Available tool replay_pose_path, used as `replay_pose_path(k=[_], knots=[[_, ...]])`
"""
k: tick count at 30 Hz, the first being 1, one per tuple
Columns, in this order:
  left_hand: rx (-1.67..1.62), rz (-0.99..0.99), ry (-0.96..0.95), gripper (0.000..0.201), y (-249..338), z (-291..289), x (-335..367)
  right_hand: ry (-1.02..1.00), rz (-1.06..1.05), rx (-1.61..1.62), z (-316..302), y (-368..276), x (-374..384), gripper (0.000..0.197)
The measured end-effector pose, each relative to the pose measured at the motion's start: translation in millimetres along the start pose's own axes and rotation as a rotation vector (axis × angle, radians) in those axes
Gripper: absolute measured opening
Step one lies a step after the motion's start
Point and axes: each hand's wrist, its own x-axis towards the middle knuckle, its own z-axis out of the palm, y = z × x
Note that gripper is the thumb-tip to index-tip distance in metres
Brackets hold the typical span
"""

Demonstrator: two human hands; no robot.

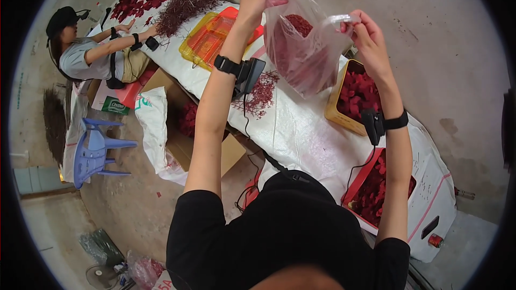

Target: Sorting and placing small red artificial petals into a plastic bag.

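Raised in front of me is a clear plastic bag (309,64), stretched between my two hands. My left hand (257,0) grips its upper left edge, with the fingers showing through the film. At the upper right my right hand (370,43) pinches the gathered rim. Dark red, grainy material (298,24) shows at the bag; I cannot tell whether it lies inside or behind. Below my right hand stands a yellow container (333,110) of red petal-like pieces (360,94).
White sacking (301,129) covers the long work surface. On it are yellow and orange baskets (207,40), red twigs (258,96) and a red box (384,161) of petal-like pieces. A co-worker (91,53) handles dark twigs at the far left. A blue chair (94,150) stands left of a cardboard box (226,156).
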Motion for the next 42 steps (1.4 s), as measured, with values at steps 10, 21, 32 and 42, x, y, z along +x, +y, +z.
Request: replay_pose_path(k=[10, 21, 32, 42], knots=[[0.341, -0.171, 0.046, 0.031, -75, -30, -59, -0.812, 0.188, -0.271, -1, 37, -67, 0.01], [0.764, 0.341, -0.034, 0.007, -92, -18, -79, -0.616, 0.08, -0.737, 16, 110, -25, 0.021], [0.327, 0.005, -0.058, 0.013, -86, -18, -79, -0.426, 0.287, -1.147, 100, 274, 2, 0.035], [0.465, 0.107, -0.019, 0.014, -86, -63, -97, -0.493, 0.245, -0.996, 90, 260, -9, 0.022]])
